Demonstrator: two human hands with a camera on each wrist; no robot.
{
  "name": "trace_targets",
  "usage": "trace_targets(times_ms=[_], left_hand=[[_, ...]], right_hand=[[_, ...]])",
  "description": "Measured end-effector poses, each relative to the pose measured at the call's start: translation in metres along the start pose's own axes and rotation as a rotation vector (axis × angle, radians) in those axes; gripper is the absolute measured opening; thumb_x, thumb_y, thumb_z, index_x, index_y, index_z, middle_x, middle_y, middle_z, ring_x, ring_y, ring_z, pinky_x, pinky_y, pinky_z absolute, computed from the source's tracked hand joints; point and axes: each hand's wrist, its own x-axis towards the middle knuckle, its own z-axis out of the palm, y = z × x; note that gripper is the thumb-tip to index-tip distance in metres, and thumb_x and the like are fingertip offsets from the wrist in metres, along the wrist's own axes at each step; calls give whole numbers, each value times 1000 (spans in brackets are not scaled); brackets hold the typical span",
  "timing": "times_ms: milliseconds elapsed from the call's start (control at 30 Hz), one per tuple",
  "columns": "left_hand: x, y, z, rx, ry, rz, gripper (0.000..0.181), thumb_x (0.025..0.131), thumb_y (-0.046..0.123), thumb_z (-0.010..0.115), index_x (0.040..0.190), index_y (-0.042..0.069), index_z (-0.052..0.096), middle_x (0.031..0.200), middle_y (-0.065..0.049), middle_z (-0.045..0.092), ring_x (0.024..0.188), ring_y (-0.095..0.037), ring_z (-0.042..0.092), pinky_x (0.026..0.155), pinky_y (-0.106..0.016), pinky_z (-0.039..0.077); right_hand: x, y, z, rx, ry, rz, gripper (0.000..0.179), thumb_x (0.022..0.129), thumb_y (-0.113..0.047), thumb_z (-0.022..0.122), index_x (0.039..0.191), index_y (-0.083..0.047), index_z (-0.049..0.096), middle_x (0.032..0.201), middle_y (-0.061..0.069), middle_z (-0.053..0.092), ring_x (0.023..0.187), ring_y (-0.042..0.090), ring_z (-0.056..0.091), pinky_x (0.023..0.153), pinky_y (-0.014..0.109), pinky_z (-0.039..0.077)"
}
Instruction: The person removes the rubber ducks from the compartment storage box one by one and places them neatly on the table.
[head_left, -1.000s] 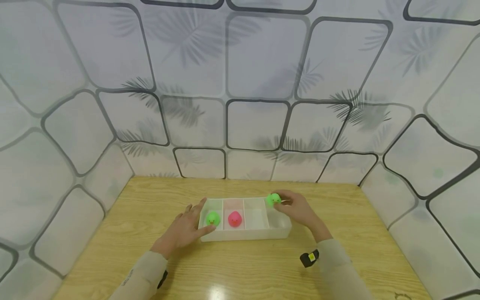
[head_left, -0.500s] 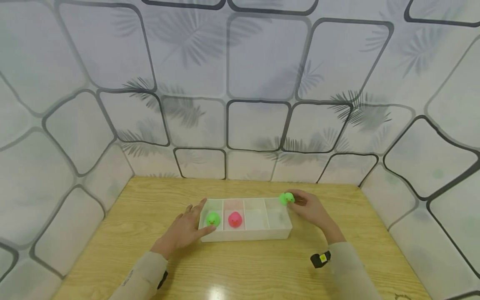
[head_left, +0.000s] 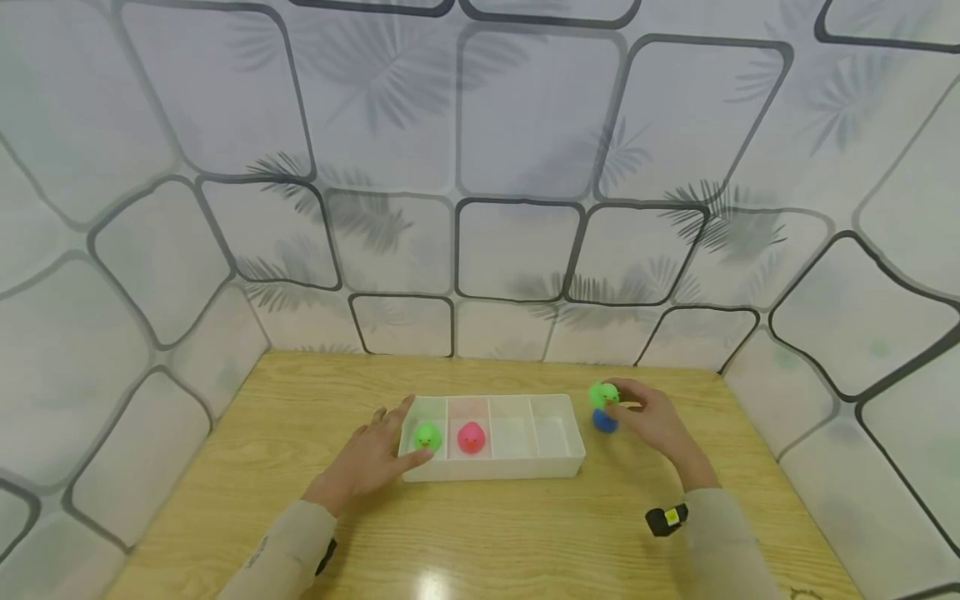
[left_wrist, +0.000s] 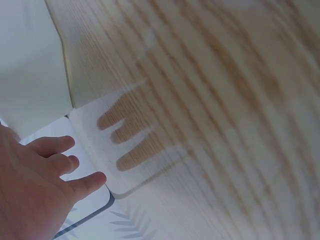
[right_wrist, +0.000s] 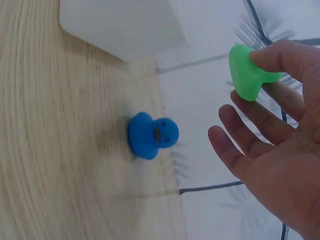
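Right hand (head_left: 652, 421): pinches a green duck (head_left: 602, 396) off the table (head_left: 525, 542), to the right of the white tray (head_left: 491, 469). Right wrist view shows the thumb pressed on one side of the toy and fingertips behind it; the lower fingers stand apart and bear no load. Likely reason: the toy is small and light, so a fingertip pinch is enough.

A blue duck (head_left: 604, 421) sits upright on the table. Head view overlaps it with the held duck; right wrist view shows the two apart, the green one higher.

Left hand (head_left: 367, 458): fingers spread and apart, thumb reaching over the tray's near edge, index finger at its far left corner. Probably there to steady the tray. Whether the thumb touches the duck beside it, cannot tell.

Tray has four compartments in a row. Leftmost bears a second green duck (head_left: 427, 437), the next a pink duck (head_left: 471, 437), each within its own dividers, which presumably serve to keep the toys separate
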Motion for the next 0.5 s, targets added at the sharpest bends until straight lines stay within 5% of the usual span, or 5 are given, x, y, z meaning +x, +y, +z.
trace_targets(times_ms=[500], left_hand=[[0,-2,1,20,6,5,103,98,75,53,172,16,11,170,-20,33,155,-57,25,118,-76,26]], right_hand=[[-13,37,-16,-19,57,59,49,104,-21,69,148,-2,57,144,24,62,132,47,59,101,61,53]])
